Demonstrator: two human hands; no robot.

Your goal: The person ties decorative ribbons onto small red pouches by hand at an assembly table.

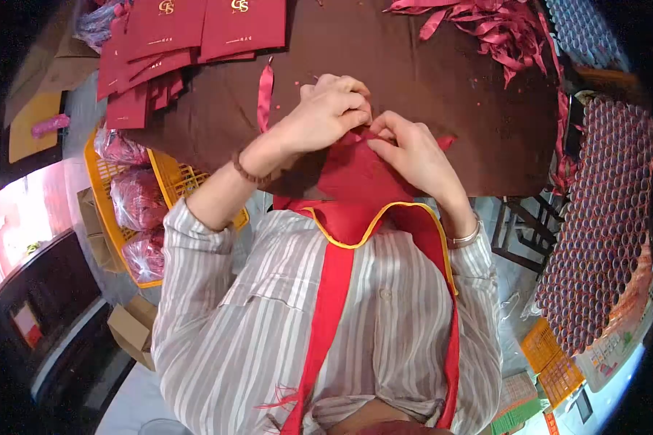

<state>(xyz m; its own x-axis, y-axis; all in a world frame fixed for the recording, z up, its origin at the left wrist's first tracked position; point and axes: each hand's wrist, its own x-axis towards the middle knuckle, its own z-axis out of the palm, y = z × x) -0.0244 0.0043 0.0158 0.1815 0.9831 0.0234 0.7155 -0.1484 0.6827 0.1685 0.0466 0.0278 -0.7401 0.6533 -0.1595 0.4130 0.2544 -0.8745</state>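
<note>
A dark red paper bag [363, 170] with a faint logo lies at the table's near edge, in front of my chest. My left hand [334, 112] is closed, fingers curled and pressed together, at the bag's upper edge. Close beside it, my right hand [413, 156] pinches that same edge between thumb and fingers. Whatever lies between the fingertips is mostly hidden. A bit of red ribbon [448, 141] sticks out past my right hand. Another red ribbon [265, 94] with a metal tip lies left of my left hand.
Stacked red bags [243, 29] with gold lettering lie at the back left. A heap of red ribbons [493, 36] is at the back right. Yellow crates [98, 170] with plastic-wrapped bundles [134, 199] stand at left. A red apron [341, 217] with yellow trim hangs on my chest.
</note>
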